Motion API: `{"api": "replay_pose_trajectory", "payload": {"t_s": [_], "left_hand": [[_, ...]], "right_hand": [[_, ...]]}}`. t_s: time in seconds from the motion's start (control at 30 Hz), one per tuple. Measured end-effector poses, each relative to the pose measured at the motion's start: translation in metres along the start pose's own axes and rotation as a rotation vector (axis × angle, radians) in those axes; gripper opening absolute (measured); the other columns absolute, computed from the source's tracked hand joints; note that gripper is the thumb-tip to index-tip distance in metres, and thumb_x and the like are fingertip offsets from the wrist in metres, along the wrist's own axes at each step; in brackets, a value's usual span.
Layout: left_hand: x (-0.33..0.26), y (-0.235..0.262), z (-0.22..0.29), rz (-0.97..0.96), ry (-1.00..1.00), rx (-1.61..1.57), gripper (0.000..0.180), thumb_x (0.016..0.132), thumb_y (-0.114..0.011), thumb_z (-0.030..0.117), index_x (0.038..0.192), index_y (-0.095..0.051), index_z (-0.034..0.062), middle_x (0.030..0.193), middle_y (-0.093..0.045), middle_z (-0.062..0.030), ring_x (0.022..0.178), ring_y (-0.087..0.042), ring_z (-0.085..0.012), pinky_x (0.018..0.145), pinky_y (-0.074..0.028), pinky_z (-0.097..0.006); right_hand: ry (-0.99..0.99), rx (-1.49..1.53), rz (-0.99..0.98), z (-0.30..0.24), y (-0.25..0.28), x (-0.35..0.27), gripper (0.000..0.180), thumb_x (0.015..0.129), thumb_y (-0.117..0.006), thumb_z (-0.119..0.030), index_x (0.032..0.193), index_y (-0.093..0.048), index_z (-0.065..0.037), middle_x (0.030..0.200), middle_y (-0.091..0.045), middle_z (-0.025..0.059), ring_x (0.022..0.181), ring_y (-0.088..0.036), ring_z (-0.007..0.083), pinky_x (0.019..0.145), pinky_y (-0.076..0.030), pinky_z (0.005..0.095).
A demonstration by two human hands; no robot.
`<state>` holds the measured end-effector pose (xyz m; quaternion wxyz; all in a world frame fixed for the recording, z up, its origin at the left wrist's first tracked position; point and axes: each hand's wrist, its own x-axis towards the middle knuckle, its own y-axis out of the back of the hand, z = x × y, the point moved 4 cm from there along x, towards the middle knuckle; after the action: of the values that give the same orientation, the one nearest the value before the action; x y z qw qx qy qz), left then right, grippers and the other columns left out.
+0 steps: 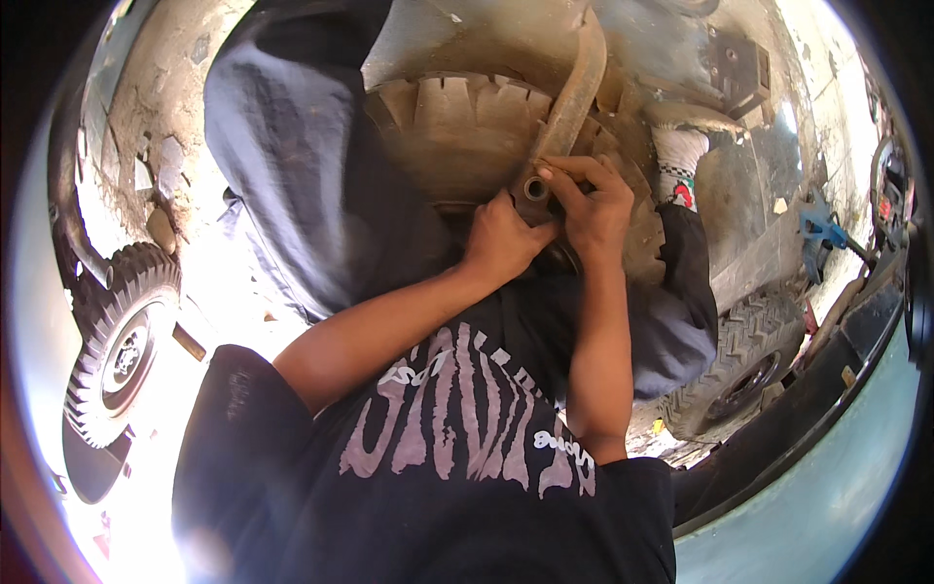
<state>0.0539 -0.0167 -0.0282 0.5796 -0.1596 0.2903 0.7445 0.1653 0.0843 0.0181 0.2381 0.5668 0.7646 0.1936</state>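
Note:
A rusty, curved metal bar (575, 95) runs down from the top of the view and ends in a round eye with a ring-like metal bushing (535, 188) in it. Around the lower side of that end, my left hand (498, 238) is closed, its thumb just below the eye. My right hand (595, 209) comes from the other side, thumb and bent forefinger pinched at the eye's upper right rim. Whether anything small lies between those fingertips is hidden. Beneath the bar and both hands is a large dusty tyre (457, 131), between my legs.
My dark-trousered left leg (292, 156) is bent beside the tyre. Wheels with chunky tread stand at the left (126, 346) and lower right (744, 365). A blue metal tool or stand (825, 232) is at the right, near a pale blue-green vehicle panel (827, 487). Rubble lies at the left.

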Motion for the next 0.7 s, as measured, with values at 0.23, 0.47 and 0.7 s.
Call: {"api": "replay_pose_trajectory", "payload": {"t_s": [0.23,0.47,0.7], "left_hand": [[0.007,-0.002,-0.002,-0.004,-0.080,0.010,0.063,0.078,-0.091,0.035,0.110,-0.066,-0.0126,0.101,-0.075,-0.0326,0.102,-0.075,-0.0467,0.086,-0.060,-0.049],[0.011,-0.003,-0.004,-0.001,-0.074,0.032,0.062,0.080,-0.090,0.034,0.109,-0.064,-0.0139,0.100,-0.074,-0.0345,0.103,-0.074,-0.0489,0.085,-0.061,-0.051],[0.009,-0.001,0.001,-0.006,-0.043,-0.010,0.063,0.080,-0.090,0.033,0.113,-0.063,-0.0135,0.103,-0.075,-0.0327,0.104,-0.075,-0.0476,0.088,-0.061,-0.049]], "right_hand": [[-0.033,-0.036,-0.005,0.021,0.007,-0.012,0.019,0.082,-0.091,-0.013,0.099,-0.085,-0.007,0.082,-0.075,0.0101,0.072,-0.068,0.0215,0.068,-0.053,0.0344],[0.018,-0.028,0.047,-0.003,-0.016,0.011,0.018,0.082,-0.092,-0.015,0.097,-0.085,-0.007,0.080,-0.074,0.0100,0.073,-0.068,0.0216,0.068,-0.053,0.0351],[-0.055,0.006,0.078,0.029,0.004,-0.028,0.018,0.081,-0.092,-0.015,0.096,-0.085,-0.007,0.081,-0.075,0.0106,0.071,-0.067,0.0217,0.068,-0.053,0.0349]]}}
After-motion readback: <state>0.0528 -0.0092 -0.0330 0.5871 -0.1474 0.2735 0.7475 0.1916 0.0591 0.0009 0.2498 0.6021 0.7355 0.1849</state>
